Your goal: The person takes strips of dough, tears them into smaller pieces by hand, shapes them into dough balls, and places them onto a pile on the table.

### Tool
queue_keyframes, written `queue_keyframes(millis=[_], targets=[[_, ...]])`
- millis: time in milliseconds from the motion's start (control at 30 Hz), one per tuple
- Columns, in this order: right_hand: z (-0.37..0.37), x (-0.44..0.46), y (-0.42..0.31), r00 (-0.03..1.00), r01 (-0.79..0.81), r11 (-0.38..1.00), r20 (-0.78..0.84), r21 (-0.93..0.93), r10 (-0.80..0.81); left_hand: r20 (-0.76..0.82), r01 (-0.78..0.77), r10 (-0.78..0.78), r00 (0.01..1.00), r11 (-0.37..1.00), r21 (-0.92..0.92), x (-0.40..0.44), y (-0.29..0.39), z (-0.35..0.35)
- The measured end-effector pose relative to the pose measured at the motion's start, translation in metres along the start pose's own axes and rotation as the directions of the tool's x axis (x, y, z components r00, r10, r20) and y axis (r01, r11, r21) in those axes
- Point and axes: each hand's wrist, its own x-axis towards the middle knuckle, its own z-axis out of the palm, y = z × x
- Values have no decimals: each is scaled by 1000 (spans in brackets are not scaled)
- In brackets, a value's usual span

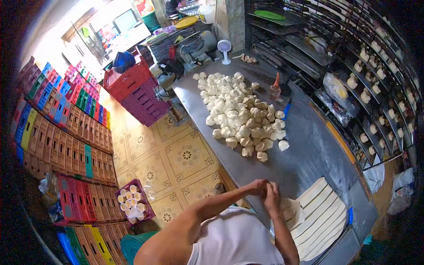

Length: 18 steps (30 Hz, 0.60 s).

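Observation:
My left hand point(258, 188) and my right hand point(272, 197) meet over the near edge of the metal table point(304, 163), fingers closed. A small pale piece of dough point(274, 187) shows at my right fingers; the hands partly hide it. To the right of my hands lies a flat sheet of dough cut into long strips point(322, 216). Between the strips and my right forearm is a pale, rounded item with a tan middle point(289, 213), its kind unclear. Farther up the table sits a large heap of pinched dough balls point(238, 112).
A small white fan point(224, 49), an orange-tipped bottle point(275, 90) and a blue-handled tool point(287, 109) stand or lie beyond the heap. Racks with dough pieces on trays point(366, 84) line the right. Stacked crates point(66, 128) and a crate of cups point(134, 201) are at left.

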Motion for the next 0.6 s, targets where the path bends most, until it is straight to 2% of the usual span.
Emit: queue_keyframes(millis=[33, 67, 100, 133, 167, 200, 233, 267, 300, 333, 367, 433, 467, 533, 567, 600], targets=[[-7, -6, -3, 1000, -2, 1000, 4, 0, 2, 8, 2, -2, 1000, 999, 40, -8, 14, -2], [-11, -13, -2, 994, -94, 996, -48, 0, 94, 3, 8, -8, 1000, 999, 38, -10, 26, -3], [-18, -20, -9, 977, -188, 982, -99, 8, 188, -19, 13, -11, 1000, 991, 131, -14, 38, -4], [-22, -20, -16, 973, -176, 974, -172, -143, 151, -36, 12, -4, 999, 973, 230, -14, 52, -8], [-4, -16, 6, 971, -178, 974, -183, -141, 151, -31, 5, 2, 1000, 972, 237, -13, 81, -12], [33, -16, 47, 895, -370, 847, -99, 383, 436, -131, 81, -45, 990, 955, 284, -17, 113, -12], [55, -19, 68, 780, -463, 435, 122, 773, 613, -233, 164, -90, 968, 932, 322, -22, 129, -11], [50, -16, 59, 780, -460, 430, 122, 777, 614, -230, 165, -91, 969, 930, 328, -19, 117, -10], [39, -8, 46, 853, -425, 686, 9, 590, 521, -267, 106, -9, 964, 929, 353, -11, 96, -8], [31, -1, 35, 917, -349, 874, -70, 339, 393, -299, 46, 76, 951, 924, 379, -5, 82, -7], [34, -1, 39, 916, -349, 874, -73, 337, 394, -297, 41, 79, 952, 925, 378, -2, 80, -6], [36, -4, 51, 939, -341, 940, -27, 20, 342, -355, 242, -133, 925, 929, 281, 1, 77, -1], [26, -1, 45, 939, -343, 939, -30, 12, 344, -353, 236, -130, 927, 932, 276, 3, 90, -7], [-4, 4, 26, 988, -134, 991, 80, -14, 135, -383, 454, -362, 850, 872, 183, 11, 116, -21], [-21, 8, 6, 987, -133, 991, 85, -13, 133, -422, 416, -292, 858, 878, 238, 21, 100, -22], [-37, 13, -17, 979, -161, 972, 153, 171, 135, -457, 379, -217, 863, 876, 300, 31, 83, -28]])
